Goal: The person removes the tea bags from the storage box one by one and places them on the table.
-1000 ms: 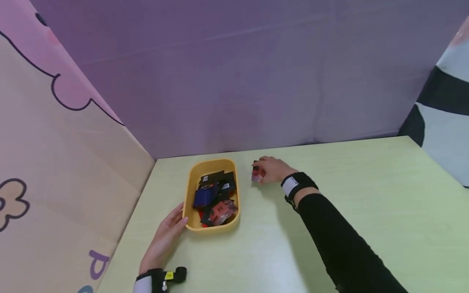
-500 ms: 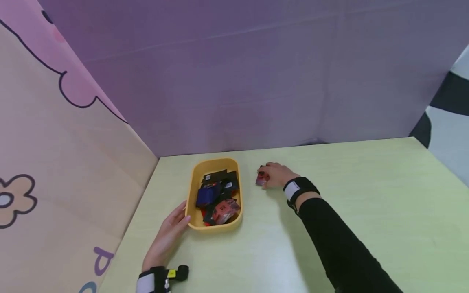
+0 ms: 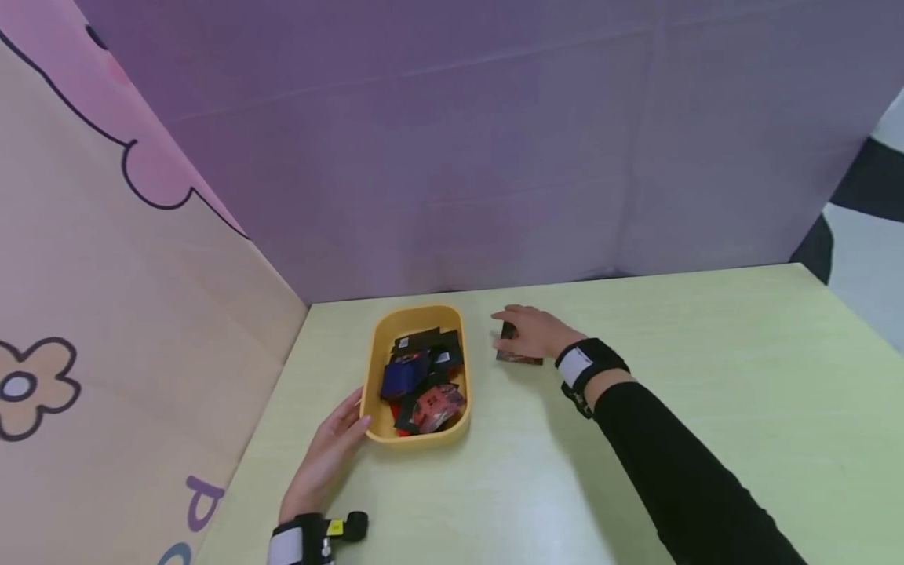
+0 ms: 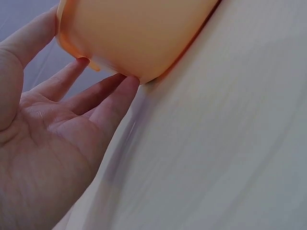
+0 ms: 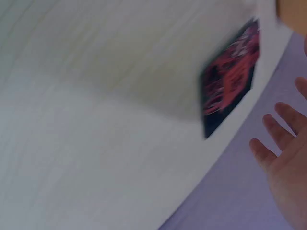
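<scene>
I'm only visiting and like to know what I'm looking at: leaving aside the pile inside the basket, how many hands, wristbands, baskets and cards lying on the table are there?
Hands: 2 (left hand, right hand)
Wristbands: 2 (left wristband, right wristband)
Baskets: 1 (yellow basket)
Cards on the table: 1 (red-and-black card)
Total: 6

The right hand (image 3: 540, 331) lets go within 0.5 seconds: fingers that I saw gripping a red-and-black card (image 5: 235, 76) are now stretched out, clear of it, with a gap showing in the right wrist view. More of the card's near edge has come into sight beneath the hand, and the card sits slightly closer to the person than it did 1 second ago.
</scene>
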{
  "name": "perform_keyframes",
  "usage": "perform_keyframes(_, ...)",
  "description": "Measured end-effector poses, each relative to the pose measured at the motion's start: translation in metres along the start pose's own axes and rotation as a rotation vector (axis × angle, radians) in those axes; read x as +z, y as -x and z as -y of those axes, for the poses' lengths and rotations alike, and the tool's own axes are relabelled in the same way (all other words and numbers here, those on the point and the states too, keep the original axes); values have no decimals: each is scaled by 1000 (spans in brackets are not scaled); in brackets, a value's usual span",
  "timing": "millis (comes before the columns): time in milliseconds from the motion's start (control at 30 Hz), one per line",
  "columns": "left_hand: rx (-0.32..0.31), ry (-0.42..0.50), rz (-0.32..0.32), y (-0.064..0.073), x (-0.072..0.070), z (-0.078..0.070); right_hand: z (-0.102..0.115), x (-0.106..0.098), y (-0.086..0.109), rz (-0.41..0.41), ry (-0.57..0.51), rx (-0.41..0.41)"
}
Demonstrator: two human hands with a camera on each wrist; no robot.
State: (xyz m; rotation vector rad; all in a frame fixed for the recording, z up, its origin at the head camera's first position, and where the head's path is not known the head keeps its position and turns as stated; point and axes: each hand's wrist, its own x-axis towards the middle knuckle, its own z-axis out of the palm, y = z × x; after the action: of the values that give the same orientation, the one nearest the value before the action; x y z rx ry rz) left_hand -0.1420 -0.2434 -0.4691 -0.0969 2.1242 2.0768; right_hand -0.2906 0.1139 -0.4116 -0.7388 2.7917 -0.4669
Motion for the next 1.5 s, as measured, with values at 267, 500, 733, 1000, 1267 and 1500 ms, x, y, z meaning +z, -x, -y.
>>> perform_keyframes(267, -25, -8, -14, 3, -1, -3, 39, -3, -3, -35, -33, -154)
perform_keyframes(500, -15, 17, -5, 4, 0, -4, 79, -6, 6, -6, 41, -236)
perform_keyframes(733, 37, -10, 30, 2, 1, -3, 113, -2, 9, -8, 153, -313)
perform_keyframes(1000, 15, -38, 25, 2, -4, 0, 151, 22, -1, 31, 304, -369)
perform_keyframes(1267, 13, -22, 22, 4, -3, -1, 164, 39, -4, -37, 618, -440)
perform_keyframes(1500, 15, -34, 22, 2, -1, -1, 160, 47, -7, -88, 724, -441)
